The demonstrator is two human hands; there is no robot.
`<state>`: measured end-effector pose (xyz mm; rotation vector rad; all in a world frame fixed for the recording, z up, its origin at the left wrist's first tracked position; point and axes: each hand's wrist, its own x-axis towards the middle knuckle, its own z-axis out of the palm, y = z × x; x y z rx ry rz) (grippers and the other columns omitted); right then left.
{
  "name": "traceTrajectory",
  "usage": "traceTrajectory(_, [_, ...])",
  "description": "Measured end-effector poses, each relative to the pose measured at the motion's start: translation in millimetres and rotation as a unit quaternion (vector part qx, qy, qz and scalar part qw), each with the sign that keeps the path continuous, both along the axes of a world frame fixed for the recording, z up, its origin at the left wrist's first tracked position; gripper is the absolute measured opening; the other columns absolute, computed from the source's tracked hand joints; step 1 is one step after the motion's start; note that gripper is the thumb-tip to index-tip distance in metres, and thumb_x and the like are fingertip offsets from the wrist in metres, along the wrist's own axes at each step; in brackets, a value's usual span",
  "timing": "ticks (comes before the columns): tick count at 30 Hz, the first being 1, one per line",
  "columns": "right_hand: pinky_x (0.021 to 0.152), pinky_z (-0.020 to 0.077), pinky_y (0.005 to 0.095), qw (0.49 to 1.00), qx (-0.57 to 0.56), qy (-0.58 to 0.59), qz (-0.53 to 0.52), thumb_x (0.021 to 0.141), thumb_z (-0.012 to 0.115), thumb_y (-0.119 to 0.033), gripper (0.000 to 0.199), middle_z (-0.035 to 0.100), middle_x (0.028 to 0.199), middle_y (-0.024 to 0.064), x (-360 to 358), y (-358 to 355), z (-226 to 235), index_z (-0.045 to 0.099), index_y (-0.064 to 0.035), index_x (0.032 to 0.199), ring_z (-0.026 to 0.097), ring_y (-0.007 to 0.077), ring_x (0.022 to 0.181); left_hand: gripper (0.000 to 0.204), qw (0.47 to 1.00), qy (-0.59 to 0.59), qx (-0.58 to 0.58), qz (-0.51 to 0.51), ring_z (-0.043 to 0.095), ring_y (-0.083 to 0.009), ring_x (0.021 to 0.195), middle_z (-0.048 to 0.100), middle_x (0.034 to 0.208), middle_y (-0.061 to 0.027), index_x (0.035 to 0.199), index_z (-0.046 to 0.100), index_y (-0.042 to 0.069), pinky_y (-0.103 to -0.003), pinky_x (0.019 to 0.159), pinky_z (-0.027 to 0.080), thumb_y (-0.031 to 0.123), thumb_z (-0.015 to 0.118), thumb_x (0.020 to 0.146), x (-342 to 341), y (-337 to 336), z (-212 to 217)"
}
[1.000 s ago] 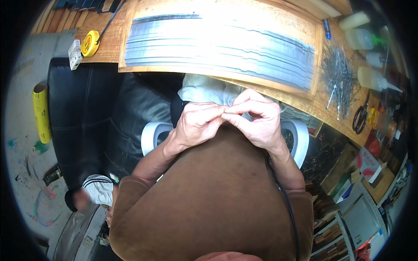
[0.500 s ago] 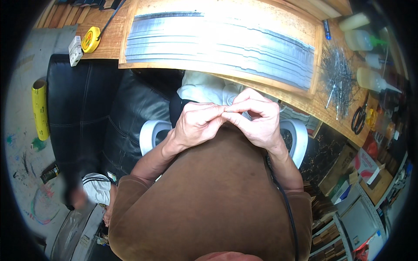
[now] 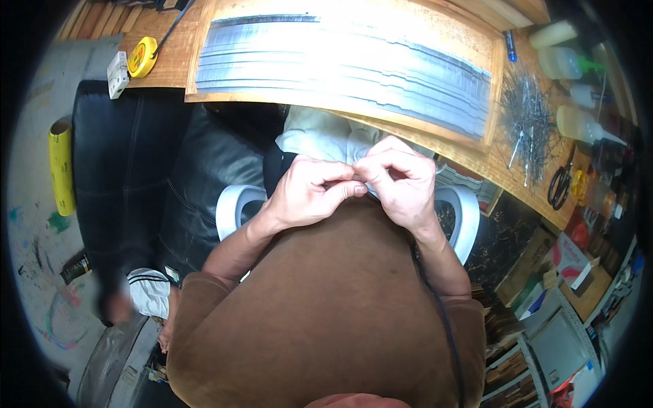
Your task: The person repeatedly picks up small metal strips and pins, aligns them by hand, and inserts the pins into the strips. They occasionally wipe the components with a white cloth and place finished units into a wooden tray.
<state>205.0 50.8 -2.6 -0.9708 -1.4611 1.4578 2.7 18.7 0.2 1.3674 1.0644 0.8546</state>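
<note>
Fingertips: the two hands come together above the lap; any piece between them is hidden or too small to make out.
Left hand [image 3: 306,194]: thumb and forefinger drawn narrow; what they hold, I cannot tell.
Right hand [image 3: 405,187]: fingers curled in a narrow pinch, covering what lies inside; its hold cannot be told.
Wooden tray [image 3: 495,109]: on the table just beyond the hands, with grey strips [image 3: 272,71] in rows; glare washes out their middle.
Table, right: a tangle of thin wires [image 3: 527,126] beside the tray, scissors [image 3: 562,185] near it, a blue marker [image 3: 511,46] and squeeze bottles [image 3: 578,124] farther off.
Table, left: a yellow tape measure [image 3: 142,58] beside a small white box [image 3: 118,75].
Seats: white chair arms [image 3: 466,221] flank the forearms; a black sofa [image 3: 122,156] fills the left.
Floor: a yellow roll [image 3: 61,170] beside the sofa.
Lower left: another person in a white shirt [image 3: 149,294].
</note>
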Motion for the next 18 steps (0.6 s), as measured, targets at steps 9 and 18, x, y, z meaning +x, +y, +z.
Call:
traceTrajectory(9, [0.085,0.0595,0.0271,0.966,-0.254,0.001,0.05,0.091,0.082,0.003,0.034,0.07,0.103,0.0084,8.3,-36.7,-5.7,0.052,-0.0034,0.106,0.071,0.0116,0.097,0.021,0.959,-0.147,-0.186,0.158,0.077,-0.0148,0.087,0.08,0.096,-0.0131,0.114,0.075,-0.007,-0.027,0.075,0.062,0.01,0.075,0.101,5.2,-7.1,-6.4])
traceTrajectory(18, [0.081,0.0609,0.025,0.972,-0.23,0.051,-0.02,0.092,0.077,0.011,0.028,0.072,0.1,0.0089,6.8,-54.9,-18.4,0.052,-0.0024,0.095,0.072,0.0103,0.094,0.075,0.968,-0.214,-0.067,0.113,0.076,-0.0267,0.099,0.078,0.108,-0.0205,0.115,0.074,-0.009,-0.039,0.094,0.06,0.058,0.039,0.113,10.6,-33.3,-9.9])
